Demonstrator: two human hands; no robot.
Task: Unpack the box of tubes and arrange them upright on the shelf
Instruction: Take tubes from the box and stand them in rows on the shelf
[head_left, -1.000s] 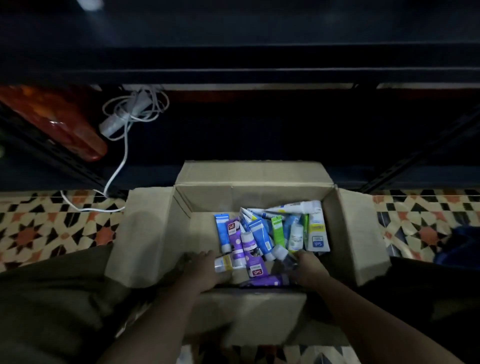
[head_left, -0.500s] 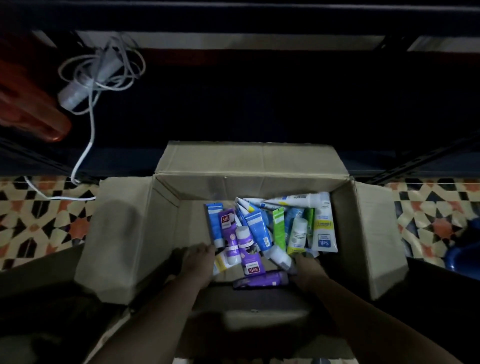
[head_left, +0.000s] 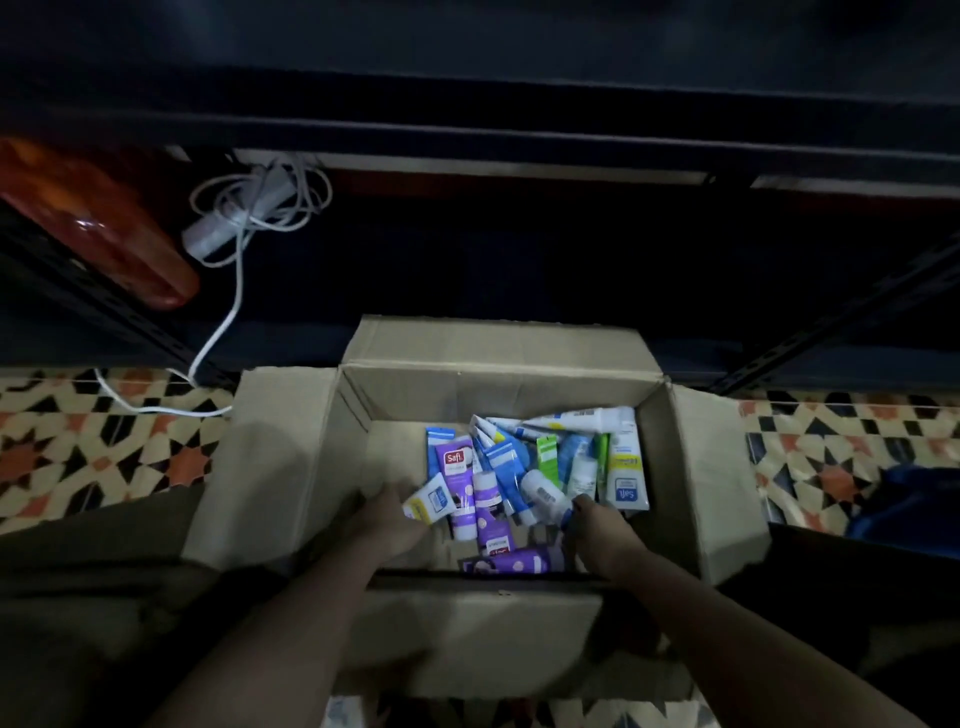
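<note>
Holding a yellow-white tube (head_left: 427, 503), left hand (head_left: 387, 519); right hand (head_left: 602, 535) closing on a white tube (head_left: 543, 493); both inside open box (head_left: 291, 467), for lifting to shelf (head_left: 519, 260).

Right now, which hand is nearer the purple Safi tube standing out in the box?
Left. The left hand sits just beside the purple Safi tube; the right hand is farther off across the pile.

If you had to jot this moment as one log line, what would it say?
stage: unpacking | left hand: on white-yellow tube | right hand: on white tube | box: open, tubes lying loose | shelf: no tubes seen
</note>
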